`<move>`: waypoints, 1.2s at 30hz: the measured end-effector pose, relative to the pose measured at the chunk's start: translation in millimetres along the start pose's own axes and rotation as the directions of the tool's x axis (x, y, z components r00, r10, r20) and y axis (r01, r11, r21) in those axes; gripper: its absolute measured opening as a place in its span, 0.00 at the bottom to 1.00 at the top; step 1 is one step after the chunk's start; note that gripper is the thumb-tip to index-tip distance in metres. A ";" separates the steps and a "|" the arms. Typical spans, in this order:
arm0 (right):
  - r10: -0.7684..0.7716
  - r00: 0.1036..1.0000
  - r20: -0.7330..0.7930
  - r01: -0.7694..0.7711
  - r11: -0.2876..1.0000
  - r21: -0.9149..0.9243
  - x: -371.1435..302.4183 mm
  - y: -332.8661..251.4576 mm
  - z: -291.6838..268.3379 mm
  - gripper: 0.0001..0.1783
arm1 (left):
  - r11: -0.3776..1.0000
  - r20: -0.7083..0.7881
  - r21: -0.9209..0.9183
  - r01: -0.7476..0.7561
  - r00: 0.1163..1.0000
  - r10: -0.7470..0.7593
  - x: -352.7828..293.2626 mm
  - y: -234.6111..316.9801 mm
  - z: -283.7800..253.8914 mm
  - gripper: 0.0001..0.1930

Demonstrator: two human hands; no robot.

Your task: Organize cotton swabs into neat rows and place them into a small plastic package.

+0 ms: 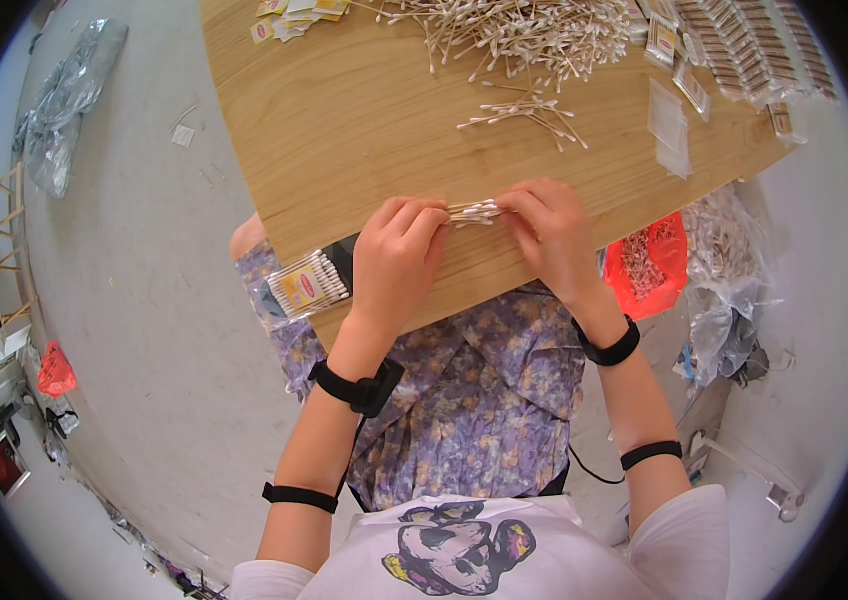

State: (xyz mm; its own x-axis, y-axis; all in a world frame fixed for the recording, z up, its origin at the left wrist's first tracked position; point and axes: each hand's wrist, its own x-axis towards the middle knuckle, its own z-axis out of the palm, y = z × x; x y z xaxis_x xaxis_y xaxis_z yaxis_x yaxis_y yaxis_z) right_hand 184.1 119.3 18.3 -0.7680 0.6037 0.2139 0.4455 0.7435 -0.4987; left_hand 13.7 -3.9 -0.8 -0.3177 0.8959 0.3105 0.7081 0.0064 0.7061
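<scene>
A small bundle of cotton swabs (473, 212) lies crosswise between my hands, just over the wooden table near its front edge. My left hand (399, 250) pinches the bundle's left end, and my right hand (551, 232) grips the right end with thumb and fingers. White tips and thin light sticks show in the gap between them. Left of my left hand, a clear bag of neatly lined swabs with a yellow and white label card (306, 284) rests at the table's edge. Partly hidden behind that hand is a flat black thing (342, 258).
A large heap of loose swabs (524, 35) covers the far table (344, 130), with a smaller pile (534, 115) nearer me. Packed swab bags (744, 45) stand in rows at far right, near empty clear bags (668, 128). A red bag (649, 262) of swabs hangs beside the right edge.
</scene>
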 end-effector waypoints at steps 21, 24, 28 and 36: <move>0.096 0.995 -0.019 -0.098 0.980 -0.172 8.7 38.3 -23.9 0.04 | 1.000 0.036 0.001 -0.022 0.999 0.022 -19.1 -10.3 -14.6 0.06; -0.010 1.000 -0.029 0.007 0.996 -0.094 26.5 9.5 5.7 0.03 | 0.999 0.027 0.033 0.029 0.999 -0.030 -20.6 -6.0 -10.7 0.07; -0.101 0.982 0.156 0.086 0.991 0.098 27.3 -8.7 15.2 0.07 | 0.988 -0.040 0.143 0.058 0.998 -0.053 -23.5 1.0 -7.1 0.11; 0.160 0.986 0.053 -0.169 0.939 0.300 6.3 -1.4 0.1 0.12 | 0.960 0.143 0.268 0.083 0.982 -0.125 -30.6 26.8 19.4 0.39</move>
State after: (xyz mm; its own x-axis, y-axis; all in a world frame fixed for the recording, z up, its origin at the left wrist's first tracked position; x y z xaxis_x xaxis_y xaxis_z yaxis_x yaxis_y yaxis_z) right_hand 178.6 122.0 20.2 -0.7103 0.6986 0.0862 0.4101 0.5102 -0.7560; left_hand 54.6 -22.5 -3.7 -0.3103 0.9423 0.1253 0.8220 0.1997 0.5333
